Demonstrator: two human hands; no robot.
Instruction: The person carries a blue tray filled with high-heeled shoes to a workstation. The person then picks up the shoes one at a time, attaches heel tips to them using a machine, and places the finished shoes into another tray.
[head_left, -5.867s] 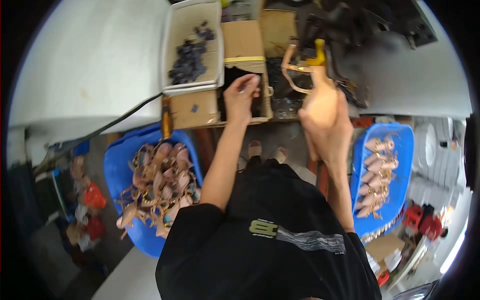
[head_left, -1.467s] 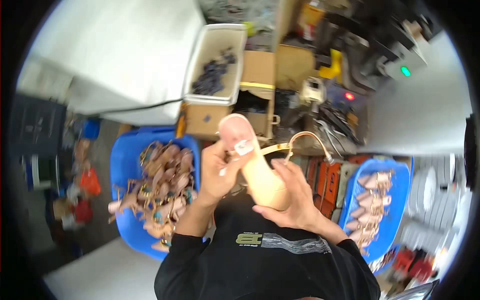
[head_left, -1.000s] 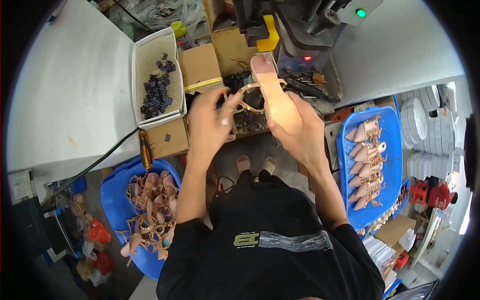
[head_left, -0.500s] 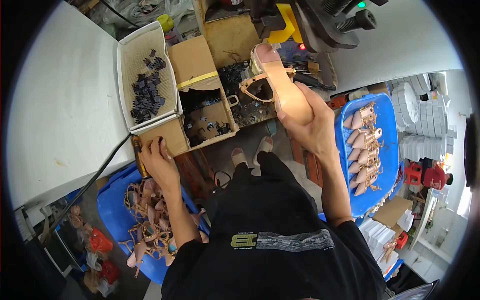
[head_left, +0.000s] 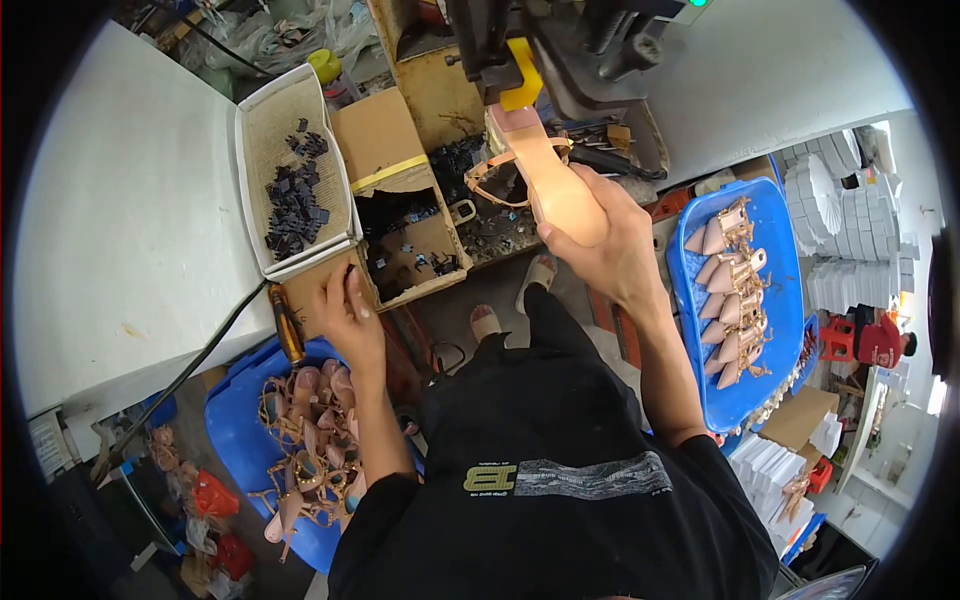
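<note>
My right hand (head_left: 612,245) is wrapped round the front part of a beige strappy sandal (head_left: 556,178). The sandal's sole faces up, and its heel end reaches under a black machine head (head_left: 560,60) with a yellow guard (head_left: 522,78). My left hand (head_left: 350,318) is raised beside the cut-open cardboard box (head_left: 455,278), fingers curled. A small black piece (head_left: 350,268) shows at its fingertips. Similar black pieces lie in the white tray (head_left: 243,180) and in the cardboard box. A screwdriver (head_left: 288,325) with an amber handle lies left of my left hand.
A blue bin (head_left: 235,435) at lower left holds a jumble of sandals. On the right, another blue bin (head_left: 683,290) holds pointed beige shoes in a row. A black cable (head_left: 215,345) runs along the white surface. Far right, a person in red (head_left: 880,342) is near stacked white boxes (head_left: 838,280).
My right hand has carried the sandal up and left, bringing its heel under the yellow guard. The left hand has shifted right, away from the screwdriver.
</note>
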